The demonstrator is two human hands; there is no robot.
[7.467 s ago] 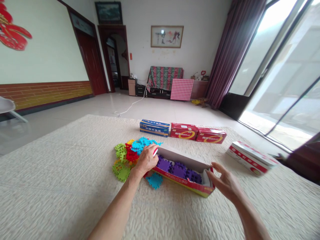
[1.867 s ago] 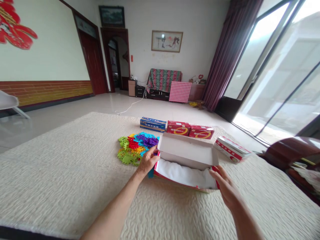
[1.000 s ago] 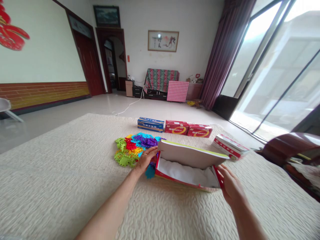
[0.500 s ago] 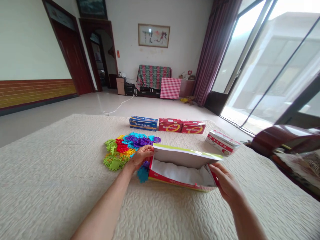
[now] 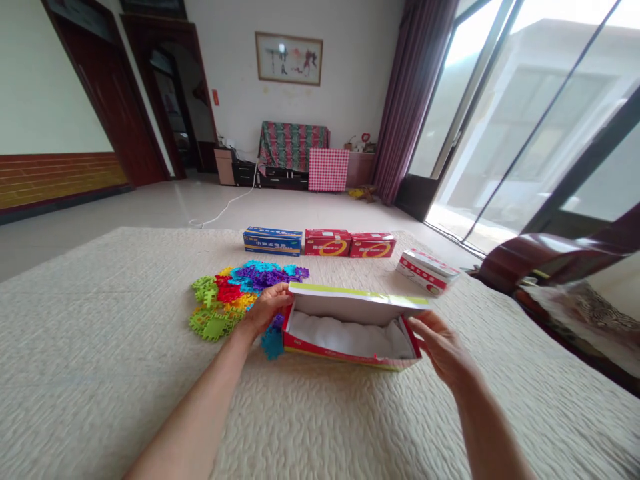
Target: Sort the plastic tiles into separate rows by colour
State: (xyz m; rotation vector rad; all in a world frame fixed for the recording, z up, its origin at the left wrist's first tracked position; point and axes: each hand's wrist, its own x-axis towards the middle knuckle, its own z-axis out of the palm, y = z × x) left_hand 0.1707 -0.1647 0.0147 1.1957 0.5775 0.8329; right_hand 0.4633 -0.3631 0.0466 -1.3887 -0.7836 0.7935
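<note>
A long red cardboard box rests on the quilted cover in front of me, its lid with a yellow-green edge raised at the far side. Inside lies a white, soft-looking padded lining or bundle. My left hand grips the box's left end, fingers closed at the lid corner. At the opposite end, my right hand pinches the right side with thumb and fingers. Beside my left hand is a pile of colourful toothed plastic pieces; a teal one touches or nearly touches the box's left end.
Beyond the pile stand a blue box and two red boxes in a row. A white-and-red box sits to the right. Farther right is a dark wooden seat. The cream quilted cover spreads underneath.
The whole view has shifted, so everything appears a little farther left and higher. Both hands keep their hold on the box ends, and the lid stays raised.
</note>
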